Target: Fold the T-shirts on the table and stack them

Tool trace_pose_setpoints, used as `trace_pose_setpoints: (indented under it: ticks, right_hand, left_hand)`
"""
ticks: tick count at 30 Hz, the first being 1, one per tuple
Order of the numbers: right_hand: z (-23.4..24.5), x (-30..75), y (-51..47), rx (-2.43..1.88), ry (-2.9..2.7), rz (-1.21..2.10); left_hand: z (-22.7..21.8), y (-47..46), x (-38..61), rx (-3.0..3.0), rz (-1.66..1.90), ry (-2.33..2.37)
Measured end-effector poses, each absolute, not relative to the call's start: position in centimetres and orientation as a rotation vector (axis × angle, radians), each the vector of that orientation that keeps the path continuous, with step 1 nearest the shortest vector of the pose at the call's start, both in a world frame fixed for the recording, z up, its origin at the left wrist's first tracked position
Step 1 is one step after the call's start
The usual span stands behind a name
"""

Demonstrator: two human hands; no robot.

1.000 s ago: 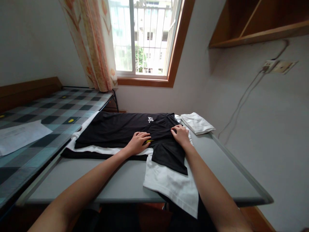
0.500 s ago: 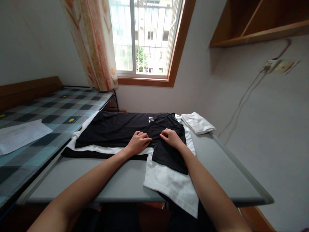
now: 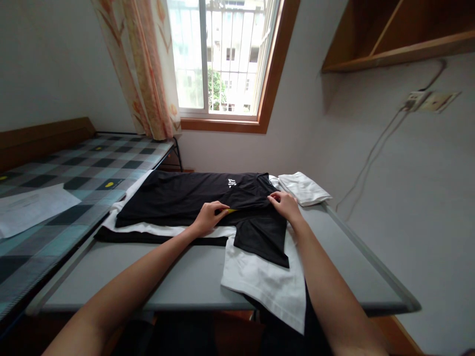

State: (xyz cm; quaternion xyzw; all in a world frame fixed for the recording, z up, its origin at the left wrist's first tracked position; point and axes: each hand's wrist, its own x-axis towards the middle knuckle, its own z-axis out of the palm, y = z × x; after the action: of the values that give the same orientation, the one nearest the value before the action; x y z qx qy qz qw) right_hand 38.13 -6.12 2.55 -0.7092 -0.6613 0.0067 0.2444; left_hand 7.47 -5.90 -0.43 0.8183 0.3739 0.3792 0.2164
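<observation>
cloth this thin looks light and limp to me: the black tee [image 3: 174,193] lies flat on the counter [image 3: 185,277], collar to the right, over a white tee [image 3: 263,274] with a strip of dark cloth [image 3: 152,239] showing beneath. i expect it to drape and crease rather than break, and to slide a little on the layer below. my left hand [image 3: 211,217] has thumb and fingers drawn together on the chest, beside a yellow patch [image 3: 230,210]; my right hand [image 3: 282,203] pinches the shoulder by the collar, with a soft ridge running between the two. those two spots seem right to me, since a grip at one end alone would let the middle sag. fingertips should take only the top layer, or the white tee may come along.

for writing, i see a short white print [image 3: 233,183] on the chest, perhaps starting "lif", though i can't be sure. the paper [image 3: 35,210] on the bed [image 3: 81,163] carries lines too faint for me to read.
</observation>
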Motion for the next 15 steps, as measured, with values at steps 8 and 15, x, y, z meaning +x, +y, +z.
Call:
trace_pose_setpoints:
  ticks: [8,15]
  right_hand:
    - [1.3,38.1,-5.3,-2.149,-1.579,0.196]
    - [0.7,38.7,-4.8,-2.11,-1.428,0.305]
  left_hand:
    - [0.6,-7.4,7.9,2.684,0.897,1.196]
    - [0.7,-7.4,7.8,2.776,0.851,1.081]
